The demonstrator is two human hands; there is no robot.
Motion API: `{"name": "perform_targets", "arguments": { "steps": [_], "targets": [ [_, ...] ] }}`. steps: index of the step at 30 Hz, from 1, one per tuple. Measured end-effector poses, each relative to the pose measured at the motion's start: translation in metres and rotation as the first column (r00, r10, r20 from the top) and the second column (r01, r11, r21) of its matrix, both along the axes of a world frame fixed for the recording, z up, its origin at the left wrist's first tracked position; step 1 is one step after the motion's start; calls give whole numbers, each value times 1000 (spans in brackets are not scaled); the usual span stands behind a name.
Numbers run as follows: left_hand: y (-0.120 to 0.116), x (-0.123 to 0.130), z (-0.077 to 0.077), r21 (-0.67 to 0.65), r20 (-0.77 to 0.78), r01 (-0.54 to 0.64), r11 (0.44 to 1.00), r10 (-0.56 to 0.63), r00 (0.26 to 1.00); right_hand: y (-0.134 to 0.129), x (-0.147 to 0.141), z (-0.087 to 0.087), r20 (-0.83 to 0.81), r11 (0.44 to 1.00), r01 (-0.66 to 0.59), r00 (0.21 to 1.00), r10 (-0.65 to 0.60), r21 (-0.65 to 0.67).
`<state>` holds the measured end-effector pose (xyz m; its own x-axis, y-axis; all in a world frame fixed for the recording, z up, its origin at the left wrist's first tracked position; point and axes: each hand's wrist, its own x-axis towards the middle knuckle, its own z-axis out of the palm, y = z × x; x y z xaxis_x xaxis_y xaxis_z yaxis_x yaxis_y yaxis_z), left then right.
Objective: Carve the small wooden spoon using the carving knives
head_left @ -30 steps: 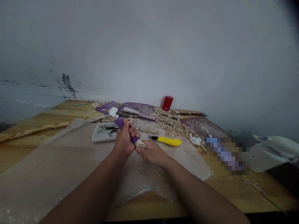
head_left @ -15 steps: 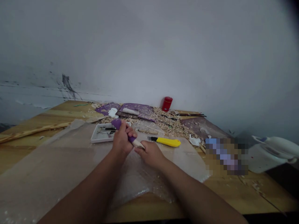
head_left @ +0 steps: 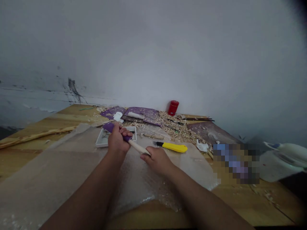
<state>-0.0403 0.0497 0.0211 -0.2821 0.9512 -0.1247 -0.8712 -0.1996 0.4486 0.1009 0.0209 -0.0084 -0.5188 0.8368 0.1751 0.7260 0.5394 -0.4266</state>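
Note:
My left hand (head_left: 119,139) is closed round a purple sheet (head_left: 108,127), which looks like sandpaper and is folded about a pale wooden stick (head_left: 137,147). The stick's far end is hidden by the sheet and the fingers. Its near end sits in my right hand (head_left: 157,159), with thumb and fingers wrapped round it. Bare wood shows between the two hands. Just behind my left hand is a white tray (head_left: 102,145) with small dark tools in it. Right of the stick, a yellow utility knife (head_left: 175,147) lies on the clear plastic sheet (head_left: 79,166).
Wood shavings (head_left: 178,129) are heaped at the back near a red can (head_left: 173,108). Purple sheets (head_left: 146,112) lie beside them. A long peeled stick (head_left: 40,134) is on the left; a white container (head_left: 275,163) stands at the right. Behind the table rises a wall (head_left: 153,57).
My left hand has slid left along the stick with the purple sheet, away from my right hand. More bare wood shows between them. The view has shifted slightly.

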Motion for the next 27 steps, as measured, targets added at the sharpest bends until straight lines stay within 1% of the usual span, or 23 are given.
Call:
{"name": "perform_targets", "arguments": {
  "steps": [1, 4, 6, 8, 11, 12, 14, 15, 17, 18, 20, 22, 23, 24, 27],
  "targets": [
    [-1, 2, -1, -14, -2, 27, 1000, -27, 1000, 0, 0, 0, -6, 1000, 6, 1000, -6, -3],
    [-6, 16, -5, -29, -31, 160, 987, -161, 987, 1, -1, -3, -32, 1000, 28, 999, -28, -6],
    [-7, 20, -6, -14, -37, 194, 981, -195, 980, 2, -1, -3, -40, 999, 35, 999, -35, -2],
    [-5, 14, -4, -7, -32, 157, 988, -157, 987, 2, -1, -2, -38, 1000, 28, 999, -28, -5],
    [-1, 4, -1, 6, -9, 31, 999, -31, 999, 1, 0, 0, -35, 1000, 10, 999, -11, -23],
    [-1, 5, -2, 4, -4, 40, 999, -40, 999, 1, 0, 0, -41, 1000, 13, 999, -14, -28],
    [-4, 12, -5, -18, -13, 157, 987, -157, 987, 1, -1, -1, -62, 999, 25, 998, -27, -32],
    [-6, 17, -6, -12, -22, 193, 981, -193, 981, 1, -1, -1, -73, 999, 30, 997, -32, -29],
    [-8, 22, -7, 1, -37, 233, 973, -232, 972, 1, -1, -2, -87, 999, 37, 995, -39, -19],
    [-8, 21, -6, 8, -43, 228, 974, -228, 973, 2, -1, -2, -86, 999, 36, 996, -38, -19],
    [-5, 13, -3, 12, -47, 183, 983, -182, 982, 1, -1, -1, -74, 999, 24, 997, -26, -29],
    [-1, 3, -1, 28, -35, 78, 997, -77, 996, 1, -1, 1, -59, 999, 6, 998, -8, -38],
    [0, 1, 0, 29, -27, 59, 998, -59, 998, 0, 0, 1, -54, 999, 2, 999, -4, -35],
    [0, 0, 0, 26, -25, 63, 998, -62, 998, 0, 0, 1, -53, 1000, 3, 999, -4, -28],
    [-4, 11, -4, 15, -41, 181, 983, -180, 983, 1, -1, -2, -58, 1000, 17, 998, -18, -7]
  ]
}}
